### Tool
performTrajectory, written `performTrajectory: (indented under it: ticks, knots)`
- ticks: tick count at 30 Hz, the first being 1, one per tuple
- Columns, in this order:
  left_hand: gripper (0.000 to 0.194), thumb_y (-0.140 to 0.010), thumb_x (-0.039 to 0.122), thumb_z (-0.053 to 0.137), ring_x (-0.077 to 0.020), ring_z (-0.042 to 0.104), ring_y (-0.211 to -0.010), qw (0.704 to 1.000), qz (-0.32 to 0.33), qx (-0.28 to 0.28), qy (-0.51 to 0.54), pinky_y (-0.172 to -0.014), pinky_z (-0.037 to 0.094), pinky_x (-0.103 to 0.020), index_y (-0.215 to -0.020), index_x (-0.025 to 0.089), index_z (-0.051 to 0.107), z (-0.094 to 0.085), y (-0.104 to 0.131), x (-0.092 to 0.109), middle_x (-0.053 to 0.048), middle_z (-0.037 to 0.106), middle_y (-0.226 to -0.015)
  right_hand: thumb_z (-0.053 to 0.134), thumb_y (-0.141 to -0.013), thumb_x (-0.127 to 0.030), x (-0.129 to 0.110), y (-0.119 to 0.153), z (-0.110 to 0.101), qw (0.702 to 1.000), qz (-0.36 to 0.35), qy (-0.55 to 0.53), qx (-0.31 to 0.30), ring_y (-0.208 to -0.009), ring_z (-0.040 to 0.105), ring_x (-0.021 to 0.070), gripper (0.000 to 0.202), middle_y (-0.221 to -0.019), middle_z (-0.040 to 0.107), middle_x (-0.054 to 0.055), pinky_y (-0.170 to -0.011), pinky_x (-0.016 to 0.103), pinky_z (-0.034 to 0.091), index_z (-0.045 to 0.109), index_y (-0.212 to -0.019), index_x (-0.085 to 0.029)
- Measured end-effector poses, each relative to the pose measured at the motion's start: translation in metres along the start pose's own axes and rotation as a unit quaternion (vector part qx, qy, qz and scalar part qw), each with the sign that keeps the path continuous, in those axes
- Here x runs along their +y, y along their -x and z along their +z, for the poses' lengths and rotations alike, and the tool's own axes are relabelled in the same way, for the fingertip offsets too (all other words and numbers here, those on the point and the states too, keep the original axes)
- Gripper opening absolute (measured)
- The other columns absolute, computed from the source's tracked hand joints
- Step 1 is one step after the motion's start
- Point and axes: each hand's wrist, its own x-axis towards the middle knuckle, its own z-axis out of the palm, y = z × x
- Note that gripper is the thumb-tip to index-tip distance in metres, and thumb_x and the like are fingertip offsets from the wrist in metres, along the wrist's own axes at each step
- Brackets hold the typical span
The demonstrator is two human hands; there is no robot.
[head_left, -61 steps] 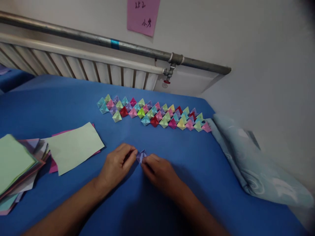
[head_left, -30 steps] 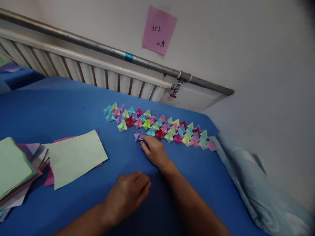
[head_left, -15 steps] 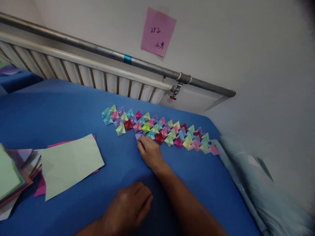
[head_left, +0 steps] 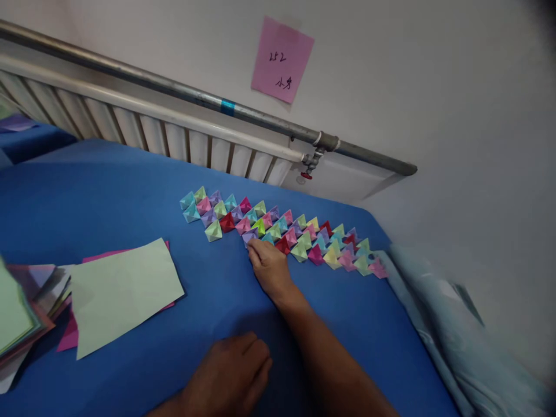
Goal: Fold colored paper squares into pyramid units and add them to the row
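My right hand (head_left: 271,266) reaches to the front row of small folded paper pieces (head_left: 299,250). Its thumb and fingers are pinched on a purple folded paper piece (head_left: 250,236), which sits beside a light blue one partly covered by the hand. The pieces lie in slanting rows of pink, green, red, yellow, purple and blue. A pale green piece (head_left: 214,230) lies at the left of the front row, with a gap before the purple one. Nearer to me, my left hand (head_left: 232,373) rests on the blue table with fingers curled closed; nothing shows in them.
Left of my hands, a pale green paper sheet (head_left: 128,295) lies over a magenta one. A stack of coloured papers (head_left: 19,324) is at the far left. Light blue cloth (head_left: 434,313) lies along the right edge. A radiator (head_left: 174,139) and pipe (head_left: 174,87) run behind the table.
My right hand has shifted slightly to the right, and the purple piece has moved with it, closer to the light blue one. The left hand stays nearly in place.
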Motion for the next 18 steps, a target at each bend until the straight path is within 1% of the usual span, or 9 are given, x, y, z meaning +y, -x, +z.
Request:
performTrajectory:
  ticks: [4, 7, 9, 11, 14, 18]
  knots:
    - [0.021, -0.09, 0.015, 0.044, -0.0119, 0.059, -0.055, 1.0, -0.005, -0.009, -0.006, -0.05, 0.037, -0.025, -0.073, 0.019, 0.056, 0.001, 0.001, 0.001, 0.001, 0.062, -0.067, 0.046, -0.096, -0.021, -0.001, -0.002, -0.004, 1.0, 0.01, 0.007, -0.014, -0.084, 0.066, 0.0162, 0.022, -0.09, 0.071, 0.003, -0.077, 0.023, 0.046, 0.068, -0.1, -0.023]
    - [0.02, -0.089, 0.015, 0.044, -0.0119, 0.059, -0.056, 1.0, -0.001, -0.012, -0.004, -0.05, 0.037, -0.026, -0.073, 0.019, 0.056, 0.001, 0.001, 0.001, 0.001, 0.062, -0.067, 0.046, -0.096, -0.021, -0.002, 0.0, -0.006, 1.0, 0.015, -0.004, -0.001, -0.09, 0.067, 0.0169, 0.025, -0.099, 0.072, 0.004, -0.08, 0.024, 0.047, 0.065, -0.113, -0.022]
    - [0.02, -0.089, 0.015, 0.044, -0.0118, 0.059, -0.056, 1.0, 0.001, -0.012, -0.002, -0.05, 0.038, -0.026, -0.074, 0.019, 0.056, 0.002, 0.002, 0.001, 0.001, 0.062, -0.067, 0.045, -0.096, -0.021, -0.006, 0.006, -0.005, 1.0, 0.006, -0.007, 0.013, -0.093, 0.067, 0.0169, 0.028, -0.103, 0.072, 0.005, -0.081, 0.024, 0.048, 0.061, -0.119, -0.021]
    - [0.02, -0.089, 0.016, 0.043, -0.0117, 0.059, -0.055, 1.0, 0.005, -0.009, -0.005, -0.049, 0.037, -0.026, -0.074, 0.02, 0.055, 0.005, 0.003, 0.0, 0.001, 0.062, -0.066, 0.045, -0.096, -0.02, -0.01, 0.014, -0.003, 1.0, -0.021, -0.004, 0.005, -0.091, 0.067, 0.0162, 0.025, -0.1, 0.072, 0.005, -0.079, 0.023, 0.048, 0.063, -0.114, -0.021]
    - [0.021, -0.088, 0.016, 0.043, -0.0113, 0.057, -0.05, 0.999, 0.03, -0.009, -0.022, -0.045, 0.035, -0.026, -0.071, 0.021, 0.053, 0.01, 0.005, -0.001, 0.002, 0.061, -0.062, 0.048, -0.094, -0.02, -0.019, 0.027, 0.001, 0.996, -0.078, 0.002, -0.044, -0.084, 0.067, 0.0146, 0.018, -0.092, 0.071, 0.004, -0.074, 0.021, 0.046, 0.065, -0.1, -0.021]
    - [0.024, -0.087, 0.016, 0.041, -0.0111, 0.053, -0.043, 0.997, 0.057, 0.001, -0.048, -0.041, 0.03, -0.028, -0.065, 0.022, 0.049, 0.016, 0.006, 0.001, 0.002, 0.058, -0.055, 0.048, -0.095, -0.022, -0.027, 0.033, 0.003, 0.991, -0.098, 0.042, -0.076, -0.076, 0.066, 0.0142, 0.016, -0.088, 0.07, 0.003, -0.066, 0.022, 0.044, 0.064, -0.095, -0.021]
